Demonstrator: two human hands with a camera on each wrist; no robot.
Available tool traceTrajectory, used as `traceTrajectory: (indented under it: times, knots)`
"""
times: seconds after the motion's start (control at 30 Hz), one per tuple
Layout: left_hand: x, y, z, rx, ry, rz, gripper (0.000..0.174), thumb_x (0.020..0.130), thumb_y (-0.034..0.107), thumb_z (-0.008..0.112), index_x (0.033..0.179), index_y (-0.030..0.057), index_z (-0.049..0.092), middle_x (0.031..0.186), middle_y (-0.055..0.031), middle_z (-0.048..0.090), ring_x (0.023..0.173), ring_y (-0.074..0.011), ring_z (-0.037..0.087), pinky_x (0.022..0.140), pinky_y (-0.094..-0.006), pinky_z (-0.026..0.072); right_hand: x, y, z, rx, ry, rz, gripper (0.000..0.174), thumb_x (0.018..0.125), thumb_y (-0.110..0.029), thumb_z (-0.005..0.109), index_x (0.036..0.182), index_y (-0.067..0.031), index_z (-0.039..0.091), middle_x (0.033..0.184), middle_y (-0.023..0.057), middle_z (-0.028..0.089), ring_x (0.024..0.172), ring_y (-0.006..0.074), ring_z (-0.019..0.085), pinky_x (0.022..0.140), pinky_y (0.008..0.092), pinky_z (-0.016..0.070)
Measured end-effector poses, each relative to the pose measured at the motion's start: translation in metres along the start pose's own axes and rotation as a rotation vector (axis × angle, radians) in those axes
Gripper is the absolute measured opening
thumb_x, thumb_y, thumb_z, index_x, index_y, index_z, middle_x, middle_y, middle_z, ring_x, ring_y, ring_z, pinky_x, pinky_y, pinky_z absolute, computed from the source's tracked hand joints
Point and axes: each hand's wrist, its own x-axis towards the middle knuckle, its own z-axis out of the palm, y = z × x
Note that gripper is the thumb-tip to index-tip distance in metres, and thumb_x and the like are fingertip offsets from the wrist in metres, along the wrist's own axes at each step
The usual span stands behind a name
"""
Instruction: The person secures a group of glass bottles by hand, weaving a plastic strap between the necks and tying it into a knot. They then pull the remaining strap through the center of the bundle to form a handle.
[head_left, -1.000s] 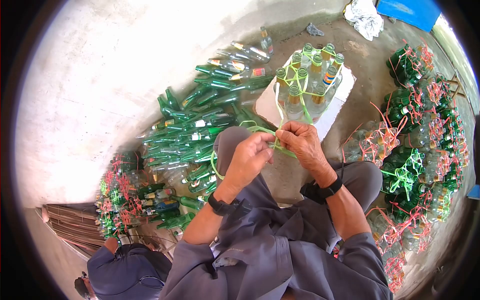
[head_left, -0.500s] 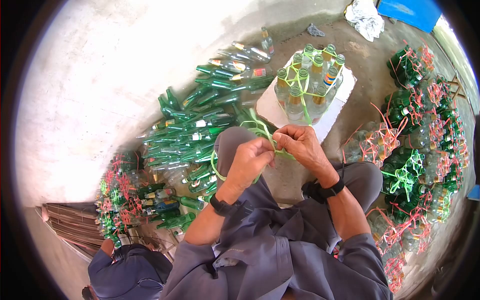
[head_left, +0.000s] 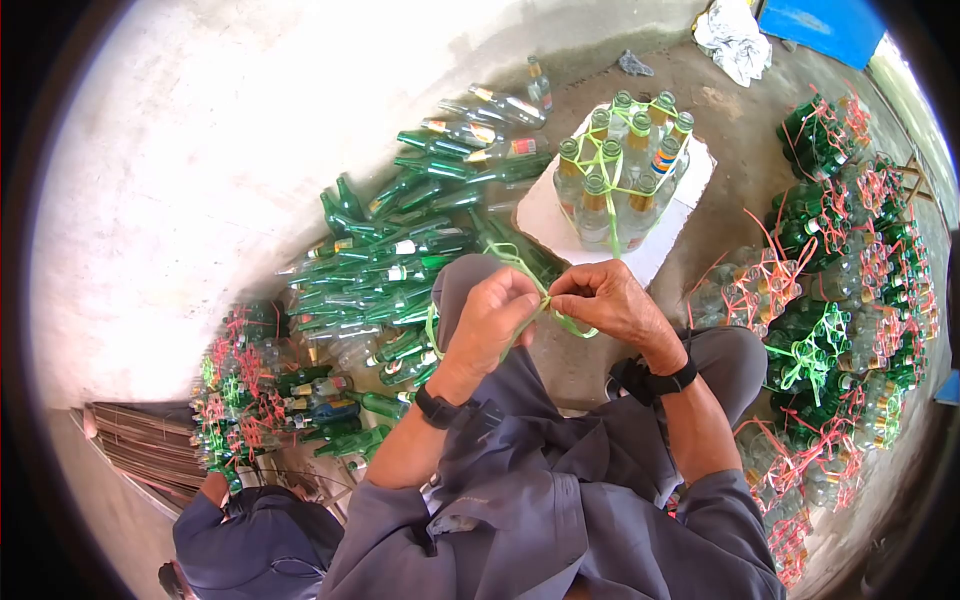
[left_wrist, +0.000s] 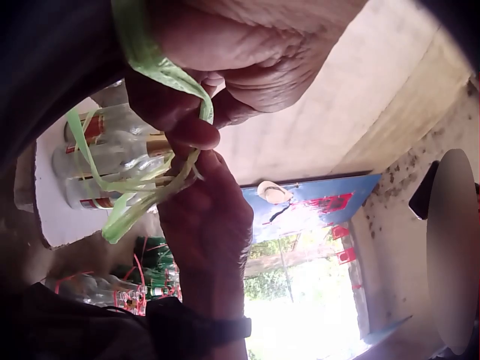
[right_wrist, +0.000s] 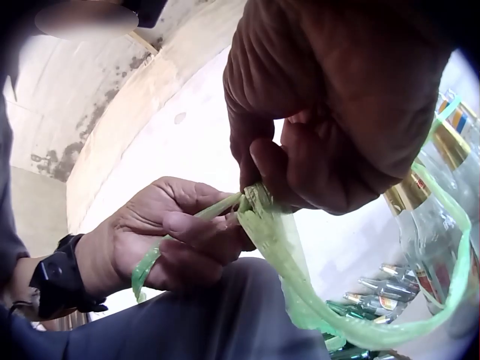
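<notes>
Pale wall (head_left: pixel 240 150): spread from nine to twelve o'clock in the head view, washed out by glare and cut off by the dark lens rim.
Tied bottles (head_left: pixel 850 250): massed at three o'clock; many are overlapped by neighbours and cannot be told apart.
Loose bottles (head_left: pixel 400 250): heaped at ten o'clock, partly blocked by the left knee (head_left: pixel 462 275).
Second person (head_left: pixel 260 540): cut off by the lower rim, between seven and eight o'clock.
White board (head_left: pixel 692 190): laid between one and two o'clock, its top partly covered.
Strapped bundle (head_left: pixel 625 165): stood upright on the board; its farther bottles are hidden by nearer ones.
White cloth (head_left: pixel 735 42): crumpled beyond the board, towards one o'clock.
Right hand (head_left: pixel 620 305): green strip (right_wrist: pixel 277 247) pinched between thumb and forefinger; the other fingers are curled.
Left hand (head_left: pixel 490 322): the same strip pinched; in the left wrist view it is darkened and cut off at twelve o'clock.
Green strip: held near the centre, below the bundle; its crossing is covered by fingertips, so whether it is knotted cannot be told.
</notes>
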Motion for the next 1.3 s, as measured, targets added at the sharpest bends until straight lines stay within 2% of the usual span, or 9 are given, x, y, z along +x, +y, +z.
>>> traceTrajectory:
  times: [0.1, 0.37, 0.47, 0.67, 0.8, 0.9, 1.0, 1.07, 1.3]
  knots:
    - [-0.001, 0.005, 0.002, -0.009, -0.032, -0.023, 0.010, 0.095, 0.009, 0.063, 0.101, 0.0021, 0.059, 0.082, -0.0032, 0.061, 0.058, -0.0085, 0.056, 0.048, -0.0205, 0.0377, 0.000, -0.002, 0.001, -0.023, 0.014, 0.005, 0.017, 0.086, -0.011, 0.069, 0.094, 0.0035, 0.073, 0.078, 0.0036, 0.071, 0.073, 0.0067, 0.060, 0.066, 0.0242, 0.0491]
    - [0.000, 0.012, -0.003, 0.092, -0.040, 0.080, 0.016, 0.092, 0.006, 0.062, 0.107, 0.0011, 0.060, 0.083, -0.0002, 0.060, 0.060, -0.0034, 0.044, 0.053, -0.0190, 0.0325, 0.002, 0.006, 0.001, -0.058, -0.017, -0.021, 0.017, 0.088, -0.012, 0.068, 0.092, 0.0044, 0.072, 0.077, 0.0019, 0.069, 0.072, 0.0056, 0.057, 0.065, 0.0247, 0.0469]
    - [0.001, 0.012, -0.010, 0.031, -0.047, 0.044, 0.016, 0.094, 0.008, 0.061, 0.107, 0.0004, 0.060, 0.086, -0.0038, 0.063, 0.059, -0.0043, 0.046, 0.050, -0.0194, 0.0344, 0.000, 0.002, 0.002, -0.031, -0.048, -0.009, 0.016, 0.088, -0.012, 0.069, 0.091, 0.0040, 0.071, 0.076, 0.0014, 0.069, 0.072, 0.0054, 0.056, 0.065, 0.0246, 0.0466]
    - [-0.001, 0.011, -0.005, -0.057, -0.010, -0.027, 0.023, 0.097, 0.009, 0.059, 0.117, -0.0024, 0.057, 0.092, -0.0115, 0.067, 0.054, -0.0091, 0.055, 0.044, -0.0207, 0.0429, 0.000, 0.001, 0.001, -0.031, 0.053, -0.052, 0.015, 0.088, -0.010, 0.068, 0.093, 0.0032, 0.071, 0.076, 0.0014, 0.069, 0.073, 0.0050, 0.057, 0.065, 0.0241, 0.0468]
    - [-0.008, 0.010, 0.002, -0.049, -0.040, -0.041, 0.022, 0.094, 0.006, 0.058, 0.115, -0.0003, 0.058, 0.092, -0.0106, 0.069, 0.056, -0.0086, 0.055, 0.050, -0.0219, 0.0465, 0.003, 0.006, 0.005, 0.007, 0.038, -0.040, 0.016, 0.088, -0.011, 0.069, 0.094, 0.0033, 0.072, 0.076, 0.0011, 0.068, 0.072, 0.0048, 0.057, 0.065, 0.0237, 0.0473]
    - [-0.008, 0.002, 0.005, 0.005, 0.004, 0.027, 0.022, 0.093, 0.005, 0.061, 0.115, -0.0003, 0.058, 0.091, -0.0075, 0.067, 0.058, -0.0079, 0.056, 0.052, -0.0215, 0.0468, 0.003, 0.005, 0.006, -0.019, 0.048, -0.047, 0.017, 0.088, -0.012, 0.070, 0.094, 0.0038, 0.071, 0.076, 0.0008, 0.068, 0.072, 0.0047, 0.057, 0.064, 0.0231, 0.0473]
    - [-0.007, -0.002, 0.006, -0.011, 0.053, 0.068, 0.022, 0.093, 0.006, 0.064, 0.114, 0.0000, 0.060, 0.089, -0.0047, 0.065, 0.060, -0.0072, 0.056, 0.053, -0.0212, 0.0469, 0.004, 0.009, 0.006, -0.069, 0.084, -0.087, 0.015, 0.090, -0.011, 0.070, 0.095, 0.0031, 0.071, 0.076, -0.0017, 0.066, 0.070, 0.0033, 0.056, 0.062, 0.0215, 0.0460]
    - [-0.007, -0.002, 0.006, -0.004, 0.090, 0.071, 0.022, 0.096, 0.011, 0.066, 0.114, -0.0007, 0.060, 0.087, -0.0040, 0.065, 0.057, -0.0064, 0.055, 0.049, -0.0187, 0.0407, 0.004, 0.011, 0.007, -0.090, 0.105, -0.128, 0.013, 0.093, -0.010, 0.070, 0.096, 0.0022, 0.071, 0.076, -0.0041, 0.064, 0.069, 0.0019, 0.055, 0.060, 0.0202, 0.0446]
    - [0.001, -0.012, 0.007, -0.017, 0.159, 0.092, 0.020, 0.096, 0.015, 0.069, 0.106, -0.0001, 0.062, 0.081, -0.0028, 0.064, 0.058, -0.0071, 0.056, 0.051, -0.0194, 0.0419, 0.005, 0.014, 0.011, -0.206, 0.109, -0.193, 0.013, 0.091, -0.009, 0.071, 0.098, 0.0028, 0.070, 0.075, -0.0047, 0.062, 0.068, 0.0016, 0.052, 0.060, 0.0212, 0.0443]
